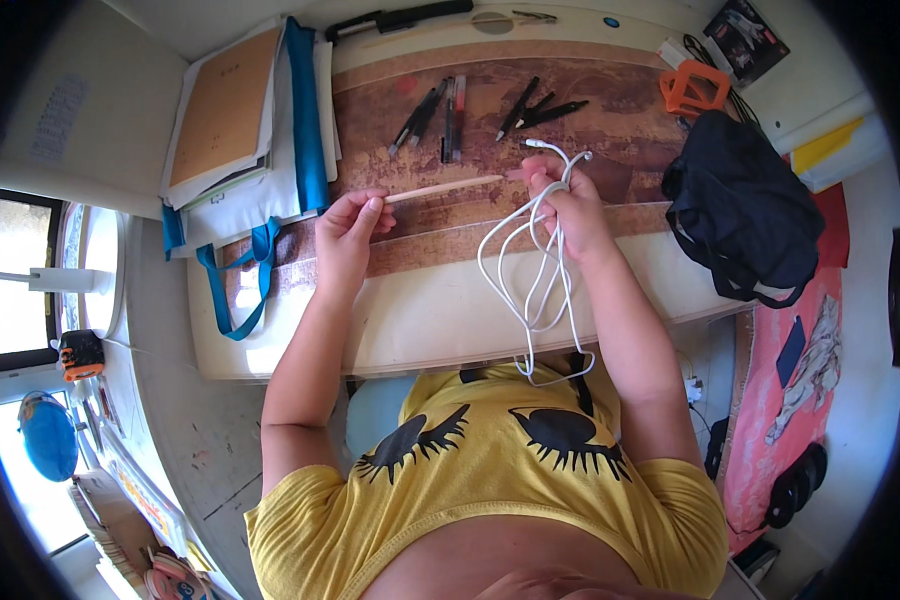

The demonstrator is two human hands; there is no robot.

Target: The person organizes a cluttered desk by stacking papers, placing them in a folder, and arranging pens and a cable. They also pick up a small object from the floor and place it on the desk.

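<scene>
My left hand (352, 228) pinches one end of a thin pale beige strip (442, 188) between thumb and fingers. The strip runs nearly straight across to my right hand (572, 205), over the brown patterned desk mat. There its far end meets a pinkish tip, and I cannot make out its exact kind. Loosely looped white cable (510, 262) is gripped in my right hand, its loops hanging down past the desk's front edge. A plug end of the cable sticks out above the fingers. Both hands are closed and held above the desk.
Several pens (454, 118) lie on the mat, with a black compass-like tool (554, 113) beside them. A folder stack with a brown cover (225, 105) and blue strap (240, 285) is at left. A black bag (735, 200) and orange stand (692, 88) are at right.
</scene>
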